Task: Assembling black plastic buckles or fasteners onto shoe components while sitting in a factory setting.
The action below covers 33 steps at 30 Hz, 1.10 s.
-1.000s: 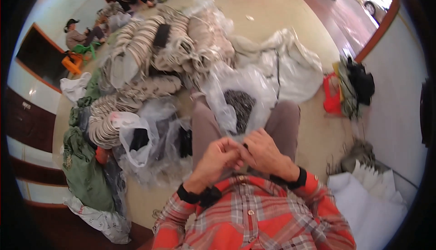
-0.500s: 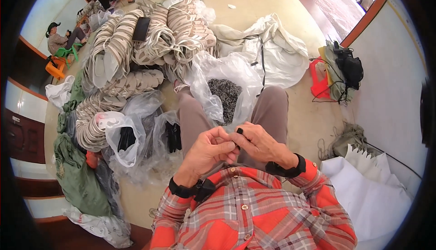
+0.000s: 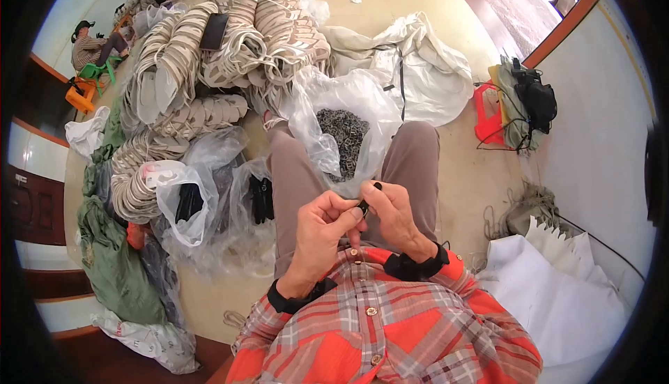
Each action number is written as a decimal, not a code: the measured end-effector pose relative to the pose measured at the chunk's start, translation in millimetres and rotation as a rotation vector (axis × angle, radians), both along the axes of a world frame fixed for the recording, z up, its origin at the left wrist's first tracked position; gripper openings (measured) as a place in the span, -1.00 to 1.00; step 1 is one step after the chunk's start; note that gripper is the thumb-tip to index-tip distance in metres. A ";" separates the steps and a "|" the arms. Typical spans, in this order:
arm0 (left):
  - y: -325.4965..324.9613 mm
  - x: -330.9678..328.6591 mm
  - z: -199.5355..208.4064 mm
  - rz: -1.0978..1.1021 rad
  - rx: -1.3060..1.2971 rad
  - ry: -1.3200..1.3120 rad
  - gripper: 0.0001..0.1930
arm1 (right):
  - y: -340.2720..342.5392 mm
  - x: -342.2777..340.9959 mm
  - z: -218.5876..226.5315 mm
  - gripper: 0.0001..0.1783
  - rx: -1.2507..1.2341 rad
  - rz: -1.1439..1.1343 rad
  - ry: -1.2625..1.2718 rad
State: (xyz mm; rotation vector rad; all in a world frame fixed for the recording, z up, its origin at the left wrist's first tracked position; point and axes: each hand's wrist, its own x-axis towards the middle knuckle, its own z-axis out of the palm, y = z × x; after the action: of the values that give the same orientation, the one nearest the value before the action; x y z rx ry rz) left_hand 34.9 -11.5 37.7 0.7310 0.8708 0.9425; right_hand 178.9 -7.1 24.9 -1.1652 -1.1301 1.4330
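Over my lap, my left hand (image 3: pixel 322 229) and my right hand (image 3: pixel 394 218) are close together, each pinched shut. Between them is a short black strap (image 3: pixel 363 207), one end standing up past my right fingers. Whether a small metal piece sits on the strap is hidden by my fingertips. Just beyond my hands, a clear plastic bag (image 3: pixel 380 102) lies open between my knees. Inside it is a heap of small dark metal buckles (image 3: pixel 343 140).
Bundled beige sandal-like straps and soles (image 3: pixel 182 60) are piled ahead-left, with a phone (image 3: pixel 214 31) on top. Plastic bags hold black straps (image 3: pixel 261 199) at left. A white sack (image 3: pixel 432 81) lies ahead, a red stool (image 3: pixel 489 116) at right. A person (image 3: pixel 94 49) sits far left.
The black strap has tilted and more of it shows between my hands. My right hand has turned and its fingers are more upright. My view has shifted slightly.
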 end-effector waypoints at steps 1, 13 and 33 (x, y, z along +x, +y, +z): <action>0.1 -0.2 -1.0 0.000 0.001 0.003 -0.96 | -1.6 -0.7 -3.7 -0.68 0.001 0.000 0.003; -7.1 3.0 -0.4 0.095 -0.058 0.048 -0.96 | 2.9 -2.7 -37.0 -0.71 -0.278 0.125 0.761; -28.6 6.7 -8.1 0.307 0.233 0.467 -0.91 | 6.2 2.7 8.8 -0.86 0.940 0.231 -0.789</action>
State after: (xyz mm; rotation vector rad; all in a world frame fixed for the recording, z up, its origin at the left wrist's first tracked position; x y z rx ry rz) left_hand 41.5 -40.1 29.6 1.0627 1.3239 1.1802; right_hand 181.7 -0.9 33.8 -0.8913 -2.2108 0.3783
